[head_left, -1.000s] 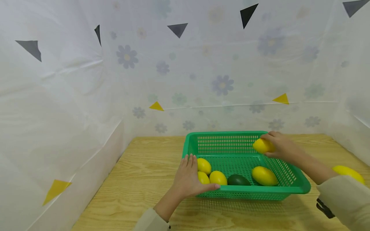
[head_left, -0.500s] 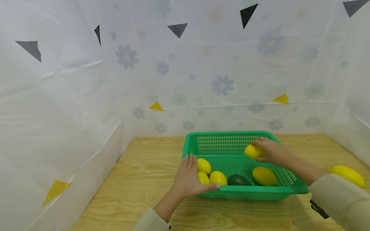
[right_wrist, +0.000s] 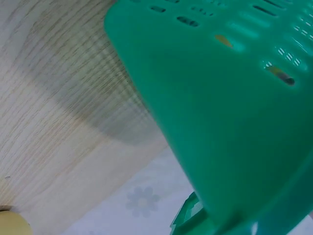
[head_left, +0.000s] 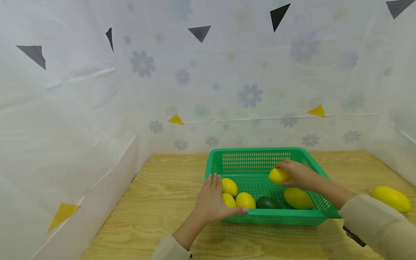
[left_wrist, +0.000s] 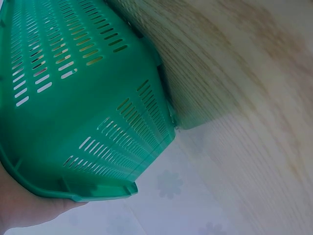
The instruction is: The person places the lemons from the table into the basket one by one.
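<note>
A green plastic basket (head_left: 292,213) stands on the wooden table. My left hand (head_left: 208,202) rests on its front left corner, fingers straight over the left side and thumb along the front rim. My right hand (head_left: 299,174) holds a yellow lemon (head_left: 278,176) above the basket floor, gripped from the right. Several yellow lemons (head_left: 245,200) lie in the front left corner, partly hidden by the left hand. Beside them lies a dark green avocado (head_left: 268,203). A yellow mango (head_left: 297,198) is at the basket's right. The basket's outer wall (left_wrist: 88,107) fills much of the left wrist view.
Another yellow mango (head_left: 391,198) lies on the table (head_left: 156,202), right of the basket and beyond the right sleeve. White flower-printed sheeting (head_left: 221,72) encloses the table at the back and both sides.
My right hand has moved left and down with the lemon, from the basket's back right corner toward its middle. The left hand and the basket have stayed in place.
</note>
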The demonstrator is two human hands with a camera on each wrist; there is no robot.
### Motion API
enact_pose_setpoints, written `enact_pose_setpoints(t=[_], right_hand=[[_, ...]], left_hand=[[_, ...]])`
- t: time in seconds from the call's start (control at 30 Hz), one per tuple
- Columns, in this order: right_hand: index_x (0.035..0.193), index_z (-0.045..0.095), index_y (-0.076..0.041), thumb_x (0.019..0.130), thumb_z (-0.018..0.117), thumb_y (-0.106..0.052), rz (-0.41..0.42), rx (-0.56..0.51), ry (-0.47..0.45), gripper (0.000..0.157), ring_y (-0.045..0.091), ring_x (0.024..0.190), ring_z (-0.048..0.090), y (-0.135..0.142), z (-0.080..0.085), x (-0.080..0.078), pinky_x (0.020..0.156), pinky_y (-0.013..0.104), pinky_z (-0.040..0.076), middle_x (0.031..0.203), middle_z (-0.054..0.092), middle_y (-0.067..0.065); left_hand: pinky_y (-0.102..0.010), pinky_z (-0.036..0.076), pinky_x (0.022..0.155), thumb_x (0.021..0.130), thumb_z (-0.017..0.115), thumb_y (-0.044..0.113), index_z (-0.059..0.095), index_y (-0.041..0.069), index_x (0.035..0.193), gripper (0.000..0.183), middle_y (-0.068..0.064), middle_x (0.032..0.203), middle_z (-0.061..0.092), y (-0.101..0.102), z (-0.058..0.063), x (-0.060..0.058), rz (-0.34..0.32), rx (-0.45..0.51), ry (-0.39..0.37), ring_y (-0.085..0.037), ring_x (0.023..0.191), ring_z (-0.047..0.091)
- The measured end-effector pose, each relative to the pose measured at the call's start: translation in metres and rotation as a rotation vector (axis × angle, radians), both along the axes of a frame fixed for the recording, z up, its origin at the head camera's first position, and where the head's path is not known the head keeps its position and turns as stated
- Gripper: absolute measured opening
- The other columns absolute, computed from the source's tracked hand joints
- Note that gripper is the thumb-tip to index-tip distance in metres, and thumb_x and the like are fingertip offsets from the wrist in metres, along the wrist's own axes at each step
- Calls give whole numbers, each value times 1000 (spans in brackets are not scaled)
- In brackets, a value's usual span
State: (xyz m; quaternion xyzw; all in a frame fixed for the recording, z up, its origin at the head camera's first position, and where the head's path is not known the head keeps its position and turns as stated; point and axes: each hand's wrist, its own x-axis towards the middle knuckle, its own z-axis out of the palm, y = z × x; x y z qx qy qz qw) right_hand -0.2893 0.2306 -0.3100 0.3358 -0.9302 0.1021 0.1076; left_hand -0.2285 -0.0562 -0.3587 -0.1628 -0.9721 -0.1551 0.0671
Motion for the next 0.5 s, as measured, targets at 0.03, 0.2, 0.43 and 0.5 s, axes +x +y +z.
enact_pose_setpoints(t=[0.03,0.2,0.43,0.5], right_hand=[[111,59,6,70,77,-4,3,4,-2,47,30,89,58,-1,-1,0,72,42,53,104,59,19],[111,60,4,72,76,-3,20,23,-16,42,26,87,59,-6,-8,-1,71,39,54,103,61,16],[109,62,2,73,76,-5,37,62,-10,39,27,87,61,-13,-15,-2,70,37,54,104,63,15],[108,62,1,73,76,-6,32,75,-9,39,28,89,61,-16,-17,-1,72,39,55,104,63,15]], left_hand=[[-44,15,118,72,49,79,18,-2,147,115,-21,153,17,0,0,0,1,-2,0,-35,143,13],[-43,15,118,71,48,80,17,-2,147,116,-20,153,17,0,1,0,4,-6,-2,-34,143,13],[-43,15,118,71,50,79,18,-3,146,115,-21,153,18,0,1,1,4,9,-6,-35,143,12],[-44,15,118,71,51,78,18,-3,146,115,-21,153,18,0,1,1,3,11,-5,-35,143,13]])
